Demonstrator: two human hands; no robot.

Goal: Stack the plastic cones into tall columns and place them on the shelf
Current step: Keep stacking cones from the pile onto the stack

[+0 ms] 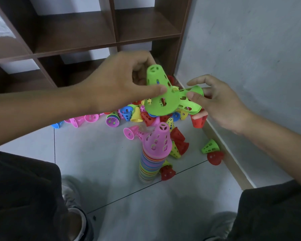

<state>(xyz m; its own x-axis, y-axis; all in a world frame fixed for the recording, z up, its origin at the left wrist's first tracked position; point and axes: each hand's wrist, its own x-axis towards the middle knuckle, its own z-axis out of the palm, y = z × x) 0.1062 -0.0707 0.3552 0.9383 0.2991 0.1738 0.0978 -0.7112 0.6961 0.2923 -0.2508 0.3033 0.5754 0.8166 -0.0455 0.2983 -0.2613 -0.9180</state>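
My left hand (118, 82) pinches a green perforated cone (161, 89) by its side, tip pointing up and away. My right hand (214, 101) grips a second green cone (189, 100), lying sideways with its tip toward my fingers; its wide end touches the first cone's rim. Below them a tall multicoloured column of stacked cones (152, 159) stands on the floor, topped by a pink cone (159, 138). A heap of loose cones (129, 113) in pink, blue, yellow and red lies behind it.
A brown wooden shelf unit (87, 37) with open compartments stands ahead. A grey wall (250, 49) with a skirting board runs along the right. Stray green (209, 146) and red (215, 158) cones lie by the wall. My knees and shoes fill the bottom.
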